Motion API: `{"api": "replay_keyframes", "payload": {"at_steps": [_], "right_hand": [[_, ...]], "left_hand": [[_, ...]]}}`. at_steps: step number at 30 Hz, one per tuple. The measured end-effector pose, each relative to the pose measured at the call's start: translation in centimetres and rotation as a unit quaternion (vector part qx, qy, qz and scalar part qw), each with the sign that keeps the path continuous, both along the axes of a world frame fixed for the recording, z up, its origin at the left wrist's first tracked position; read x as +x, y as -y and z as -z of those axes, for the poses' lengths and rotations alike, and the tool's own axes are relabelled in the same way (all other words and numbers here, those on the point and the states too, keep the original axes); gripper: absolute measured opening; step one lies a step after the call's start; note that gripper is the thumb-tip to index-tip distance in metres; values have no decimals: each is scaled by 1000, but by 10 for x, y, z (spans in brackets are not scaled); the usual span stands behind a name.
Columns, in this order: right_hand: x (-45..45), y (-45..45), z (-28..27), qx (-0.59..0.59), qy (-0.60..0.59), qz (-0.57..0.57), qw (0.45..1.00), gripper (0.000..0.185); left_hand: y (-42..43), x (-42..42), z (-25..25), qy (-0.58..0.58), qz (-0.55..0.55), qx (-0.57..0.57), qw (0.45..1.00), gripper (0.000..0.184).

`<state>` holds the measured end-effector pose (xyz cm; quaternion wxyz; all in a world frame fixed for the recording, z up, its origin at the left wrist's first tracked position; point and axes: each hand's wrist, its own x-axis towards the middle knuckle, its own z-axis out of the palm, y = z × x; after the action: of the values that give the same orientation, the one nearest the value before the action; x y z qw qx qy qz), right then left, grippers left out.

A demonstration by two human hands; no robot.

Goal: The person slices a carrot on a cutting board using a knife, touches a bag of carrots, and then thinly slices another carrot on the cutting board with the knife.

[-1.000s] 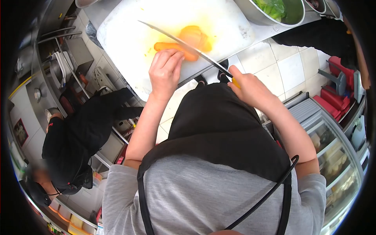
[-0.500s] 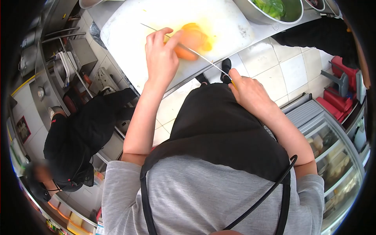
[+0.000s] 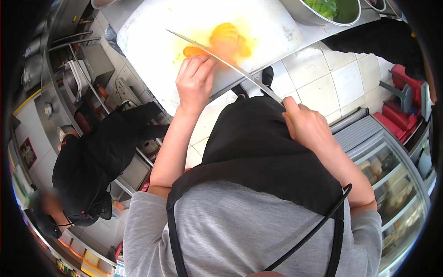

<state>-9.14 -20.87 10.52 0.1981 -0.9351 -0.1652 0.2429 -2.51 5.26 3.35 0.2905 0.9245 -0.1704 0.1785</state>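
My right hand [image 3: 310,123] is closed around the handle of a long kitchen knife [image 3: 244,74]; a bit of yellow handle shows at the fingers. The blade slants up and left over the white cutting board [image 3: 152,51], across the orange pieces. My left hand [image 3: 196,78] has its fingers curled together on the near side of the blade, at a piece of what looks like carrot [image 3: 193,51]; its fingertips are partly hidden. Just beyond the blade lie fanned orange slices [image 3: 225,38], with orange juice stains around them.
A metal bowl [image 3: 353,17] with green leaves [image 3: 323,7] stands at the board's right. At left, a person in black [image 3: 97,157] bends by a steel counter. Another dark-sleeved arm [image 3: 374,44] reaches in at right. Below right is a glass-topped display case [image 3: 392,184].
My left hand has drawn back towards me, its fingers now curled instead of reaching over the blade. My right hand and the knife handle have moved slightly right and nearer my body.
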Motion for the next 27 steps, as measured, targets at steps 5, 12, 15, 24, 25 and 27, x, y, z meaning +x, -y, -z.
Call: {"api": "replay_keyframes", "payload": {"at_steps": [5, 12, 15, 24, 25, 27], "right_hand": [[-8, 2, -11, -13, 51, -16, 998, 14], [-10, 1, -13, -22, 37, -20, 999, 16], [-11, 2, -5, -33, 31, -26, 999, 16], [27, -19, 31, 36, -42, -10, 998, 12], [28, -22, 33, 29, -46, -12, 998, 11], [29, -24, 31, 19, -50, -11, 998, 11]], "left_hand": [[-3, 0, 4, 13, 1, 18, 1000, 18], [-3, 0, 7, 30, 1, 21, 999, 19], [-3, 0, 7, 28, -2, 23, 999, 20], [0, -1, 6, 14, 1, -2, 1000, 17], [0, -1, 6, 18, 0, -1, 1000, 17], [-1, -2, 5, 22, -3, -2, 1000, 17]]}}
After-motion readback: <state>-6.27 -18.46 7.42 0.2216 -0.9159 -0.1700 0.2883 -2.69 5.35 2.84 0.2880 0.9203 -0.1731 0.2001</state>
